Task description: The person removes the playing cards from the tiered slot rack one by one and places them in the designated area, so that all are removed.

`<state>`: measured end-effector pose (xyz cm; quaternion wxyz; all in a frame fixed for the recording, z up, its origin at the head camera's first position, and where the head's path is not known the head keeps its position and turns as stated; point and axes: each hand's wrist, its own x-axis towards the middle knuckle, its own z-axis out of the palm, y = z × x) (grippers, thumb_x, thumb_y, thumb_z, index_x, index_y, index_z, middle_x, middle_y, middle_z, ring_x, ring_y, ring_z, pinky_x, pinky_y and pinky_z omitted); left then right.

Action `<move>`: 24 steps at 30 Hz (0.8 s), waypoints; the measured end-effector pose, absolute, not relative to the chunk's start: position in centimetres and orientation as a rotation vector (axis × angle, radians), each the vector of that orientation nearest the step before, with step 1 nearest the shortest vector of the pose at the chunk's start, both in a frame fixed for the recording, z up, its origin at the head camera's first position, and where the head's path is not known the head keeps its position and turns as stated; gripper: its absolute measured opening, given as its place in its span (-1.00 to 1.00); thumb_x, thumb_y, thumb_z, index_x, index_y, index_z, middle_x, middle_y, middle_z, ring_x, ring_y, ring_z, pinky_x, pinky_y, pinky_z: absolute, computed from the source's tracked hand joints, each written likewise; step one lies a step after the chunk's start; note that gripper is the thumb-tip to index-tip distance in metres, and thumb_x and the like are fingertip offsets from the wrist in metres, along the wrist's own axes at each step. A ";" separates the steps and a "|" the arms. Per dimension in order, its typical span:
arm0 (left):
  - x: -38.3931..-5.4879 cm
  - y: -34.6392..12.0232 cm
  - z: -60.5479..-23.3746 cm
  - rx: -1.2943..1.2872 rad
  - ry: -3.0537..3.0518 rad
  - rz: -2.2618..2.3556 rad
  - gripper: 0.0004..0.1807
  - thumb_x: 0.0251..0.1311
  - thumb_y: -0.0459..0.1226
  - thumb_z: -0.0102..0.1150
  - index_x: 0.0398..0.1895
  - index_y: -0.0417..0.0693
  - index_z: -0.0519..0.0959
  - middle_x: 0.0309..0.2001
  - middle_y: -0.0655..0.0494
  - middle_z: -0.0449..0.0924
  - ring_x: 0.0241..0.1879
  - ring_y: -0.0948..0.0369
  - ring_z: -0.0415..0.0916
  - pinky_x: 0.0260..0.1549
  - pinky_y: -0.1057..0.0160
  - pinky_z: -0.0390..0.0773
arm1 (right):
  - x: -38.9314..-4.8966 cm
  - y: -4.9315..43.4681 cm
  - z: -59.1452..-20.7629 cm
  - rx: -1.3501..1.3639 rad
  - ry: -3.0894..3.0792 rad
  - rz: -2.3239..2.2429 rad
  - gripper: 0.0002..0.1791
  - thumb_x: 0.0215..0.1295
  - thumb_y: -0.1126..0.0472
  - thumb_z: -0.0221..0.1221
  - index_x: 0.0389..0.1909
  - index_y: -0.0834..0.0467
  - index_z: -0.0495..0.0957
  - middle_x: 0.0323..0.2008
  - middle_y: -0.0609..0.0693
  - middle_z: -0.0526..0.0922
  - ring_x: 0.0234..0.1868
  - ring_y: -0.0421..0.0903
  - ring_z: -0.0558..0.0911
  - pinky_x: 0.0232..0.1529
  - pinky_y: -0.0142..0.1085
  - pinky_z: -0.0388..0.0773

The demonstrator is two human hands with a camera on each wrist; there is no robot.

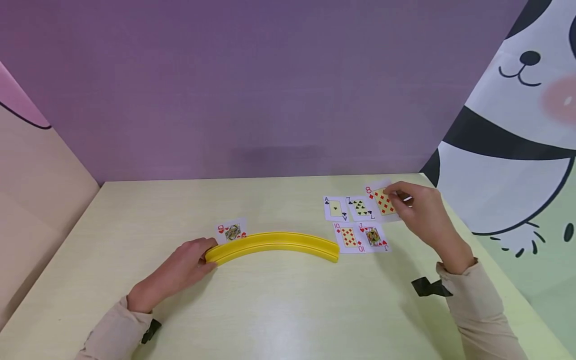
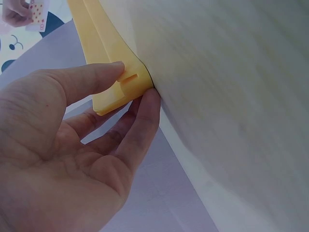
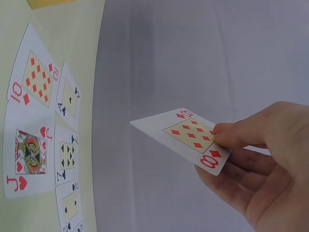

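Observation:
A long curved yellow card holder (image 1: 274,241) rests on the table, and my left hand (image 1: 180,265) grips its left end between thumb and fingers. A queen of hearts (image 1: 233,231) shows behind the holder near that hand; its lower edge is hidden, so I cannot tell whether it stands in the groove. Above the table at the right, my right hand (image 1: 420,212) pinches an eight of diamonds (image 3: 193,133) by one corner. The ace of clubs (image 1: 335,208) and seven of clubs (image 1: 360,207) lie beyond the ten of diamonds (image 1: 348,238) and jack of hearts (image 1: 373,237).
Beside the seven, a two of clubs (image 3: 70,208) and part of another card appear in the right wrist view. The pale table (image 1: 270,310) ends at a purple backdrop (image 1: 270,90), with a panda-printed panel (image 1: 513,195) along the right side.

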<state>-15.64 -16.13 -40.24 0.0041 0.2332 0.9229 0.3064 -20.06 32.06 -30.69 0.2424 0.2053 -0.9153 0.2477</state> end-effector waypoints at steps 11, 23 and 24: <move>-15.7 -16.1 -40.2 0.724 2.880 0.976 -0.78 0.13 -0.47 0.36 -0.18 -0.15 0.55 -0.27 0.06 0.58 -0.30 0.20 0.50 -0.32 0.34 0.65 | -20.4 33.7 -30.8 0.454 -2.590 0.707 -0.83 0.31 0.45 0.18 -0.14 0.28 0.68 -0.23 0.23 0.70 -0.30 0.08 0.64 -0.34 -0.75 0.38; -15.7 -16.1 -40.1 0.706 2.873 0.971 -0.77 0.14 -0.47 0.35 -0.17 -0.17 0.56 -0.25 0.05 0.58 -0.29 0.19 0.51 -0.31 0.34 0.66 | -21.7 35.7 -32.2 0.425 -2.684 0.683 -0.87 0.29 0.43 0.20 -0.22 0.26 0.70 -0.31 0.17 0.73 -0.33 0.08 0.65 -0.50 -0.45 0.47; -15.7 -16.1 -40.2 0.708 2.875 0.969 -0.77 0.13 -0.47 0.35 -0.17 -0.17 0.56 -0.26 0.05 0.58 -0.29 0.19 0.51 -0.31 0.34 0.65 | -21.8 35.8 -32.3 0.424 -2.703 0.686 -0.87 0.28 0.43 0.20 -0.22 0.27 0.70 -0.31 0.17 0.72 -0.33 0.07 0.65 -0.52 -0.43 0.48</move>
